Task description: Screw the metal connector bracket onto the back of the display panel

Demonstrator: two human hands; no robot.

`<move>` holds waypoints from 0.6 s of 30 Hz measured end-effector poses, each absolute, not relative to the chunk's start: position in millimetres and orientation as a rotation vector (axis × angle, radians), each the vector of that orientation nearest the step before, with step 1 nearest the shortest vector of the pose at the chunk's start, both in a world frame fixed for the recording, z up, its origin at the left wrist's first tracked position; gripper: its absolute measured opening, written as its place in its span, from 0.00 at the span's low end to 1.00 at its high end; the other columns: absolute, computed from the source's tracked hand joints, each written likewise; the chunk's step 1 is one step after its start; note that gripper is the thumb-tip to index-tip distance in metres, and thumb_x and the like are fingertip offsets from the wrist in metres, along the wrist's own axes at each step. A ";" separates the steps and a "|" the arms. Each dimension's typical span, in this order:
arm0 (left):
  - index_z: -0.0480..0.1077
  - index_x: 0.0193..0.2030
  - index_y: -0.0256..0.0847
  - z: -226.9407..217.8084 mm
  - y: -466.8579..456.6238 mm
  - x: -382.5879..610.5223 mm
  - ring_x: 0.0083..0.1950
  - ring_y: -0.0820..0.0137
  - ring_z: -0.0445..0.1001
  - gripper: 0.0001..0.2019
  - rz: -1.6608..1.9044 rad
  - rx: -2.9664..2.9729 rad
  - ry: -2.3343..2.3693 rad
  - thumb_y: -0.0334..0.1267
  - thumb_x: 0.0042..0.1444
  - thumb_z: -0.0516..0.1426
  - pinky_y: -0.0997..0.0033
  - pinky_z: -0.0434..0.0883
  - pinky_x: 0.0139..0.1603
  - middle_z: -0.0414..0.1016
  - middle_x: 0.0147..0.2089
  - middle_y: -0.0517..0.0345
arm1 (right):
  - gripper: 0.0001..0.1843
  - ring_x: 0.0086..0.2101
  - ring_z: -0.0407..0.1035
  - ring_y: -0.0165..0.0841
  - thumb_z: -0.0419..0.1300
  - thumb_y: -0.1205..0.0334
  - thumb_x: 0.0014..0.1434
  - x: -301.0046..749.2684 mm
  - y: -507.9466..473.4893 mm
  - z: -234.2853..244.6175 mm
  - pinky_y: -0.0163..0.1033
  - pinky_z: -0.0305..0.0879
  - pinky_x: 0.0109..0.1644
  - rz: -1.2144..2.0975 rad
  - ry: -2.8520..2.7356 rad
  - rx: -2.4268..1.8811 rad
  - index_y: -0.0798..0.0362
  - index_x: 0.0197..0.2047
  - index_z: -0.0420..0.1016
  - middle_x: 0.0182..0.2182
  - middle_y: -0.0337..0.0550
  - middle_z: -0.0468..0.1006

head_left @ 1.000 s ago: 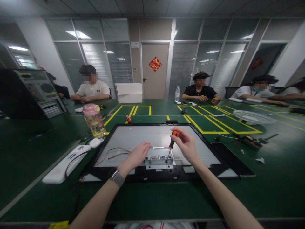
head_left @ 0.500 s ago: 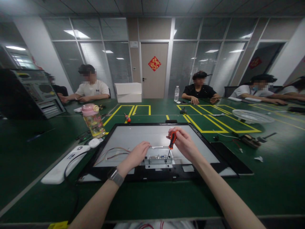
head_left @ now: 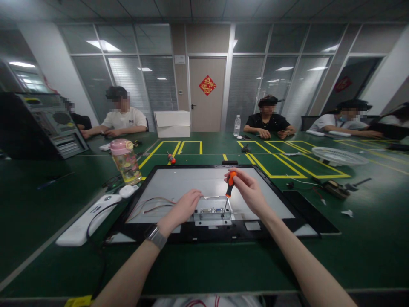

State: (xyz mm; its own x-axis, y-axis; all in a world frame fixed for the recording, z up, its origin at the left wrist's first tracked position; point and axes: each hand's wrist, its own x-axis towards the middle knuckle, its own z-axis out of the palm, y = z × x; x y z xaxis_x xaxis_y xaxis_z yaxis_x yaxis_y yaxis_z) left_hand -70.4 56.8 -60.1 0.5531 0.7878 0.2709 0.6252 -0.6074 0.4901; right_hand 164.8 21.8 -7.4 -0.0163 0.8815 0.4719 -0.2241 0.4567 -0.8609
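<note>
A flat display panel (head_left: 179, 179) with a black frame lies back side up before me. Near its front edge sits a metal bracket (head_left: 212, 217) with a row of connectors. My left hand (head_left: 185, 205) is closed at the bracket's left side, its fingertips over the edge; the exact grip is partly hidden. In my right hand (head_left: 251, 189) an orange and black screwdriver (head_left: 230, 185) is pinched by the handle, nearly upright. Its tip meets the right part of the bracket. Several thin wires (head_left: 153, 204) lie on the panel left of my left hand.
At the left stand a pink-lidded bottle (head_left: 126, 162), a white power strip (head_left: 86, 221) and an open computer case (head_left: 47, 123). A black flat slab (head_left: 311, 213) lies beside the panel's right edge. Farther back are a white box (head_left: 172, 124) and several seated people.
My right fingers have shifted around the screwdriver handle, and the handle has turned and become slightly more upright. My left hand and the panel stay where they were.
</note>
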 end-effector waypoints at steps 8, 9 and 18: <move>0.71 0.47 0.38 -59.9 56.2 -71.4 0.55 0.67 0.69 0.17 0.692 2.441 1.156 0.34 0.65 0.42 0.64 0.63 0.61 0.71 0.53 0.49 | 0.10 0.39 0.69 0.38 0.63 0.54 0.56 156.8 11.7 -8.6 0.46 0.67 0.46 0.477 -1.396 -0.799 0.46 0.41 0.77 0.37 0.43 0.74; 0.71 0.47 0.38 -59.7 56.1 -71.3 0.55 0.67 0.69 0.17 0.690 2.440 1.158 0.34 0.65 0.42 0.64 0.63 0.61 0.71 0.53 0.49 | 0.11 0.41 0.69 0.39 0.60 0.53 0.59 155.8 9.6 -7.6 0.47 0.67 0.48 0.494 -1.424 -0.800 0.46 0.44 0.77 0.40 0.44 0.75; 0.71 0.47 0.38 -56.3 54.4 -69.2 0.55 0.67 0.70 0.17 0.684 2.443 1.170 0.33 0.64 0.42 0.66 0.64 0.60 0.72 0.52 0.49 | 0.09 0.35 0.70 0.34 0.66 0.56 0.54 156.9 13.6 -9.3 0.40 0.69 0.42 0.632 -1.330 -0.768 0.45 0.40 0.76 0.35 0.39 0.74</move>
State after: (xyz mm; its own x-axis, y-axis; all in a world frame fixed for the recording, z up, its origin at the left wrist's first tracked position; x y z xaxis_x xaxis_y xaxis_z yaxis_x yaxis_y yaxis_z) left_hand -69.2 54.4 -56.3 0.5433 0.7942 0.2723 0.6274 -0.5996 0.4969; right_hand 156.9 13.6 -9.3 0.1434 0.7825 0.6060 0.0245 0.6093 -0.7925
